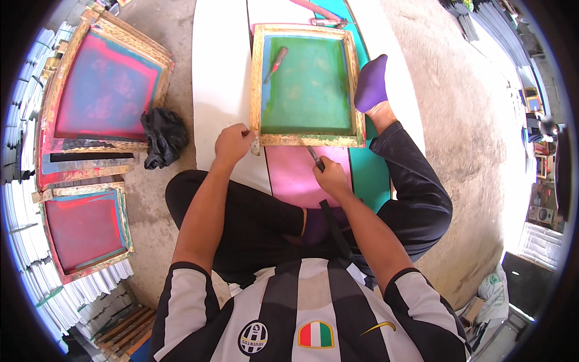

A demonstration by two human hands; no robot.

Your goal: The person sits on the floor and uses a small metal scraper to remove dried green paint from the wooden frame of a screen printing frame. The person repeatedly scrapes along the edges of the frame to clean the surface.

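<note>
In front of me a wooden screen-printing frame with green mesh lies flat on coloured sheets. My left hand is at its near left corner, fingers curled against the wood. My right hand is closed around a slim, dark-handled tool. The tool's tip points at the frame's near edge; whether it touches the wood is too small to tell. A screwdriver with a red handle rests on the mesh.
Beyond the frame lies a hammer. Pink, teal and white sheets spread beneath. Left are red-meshed frames and a black plastic bag. My purple-socked foot is beside the frame's right edge.
</note>
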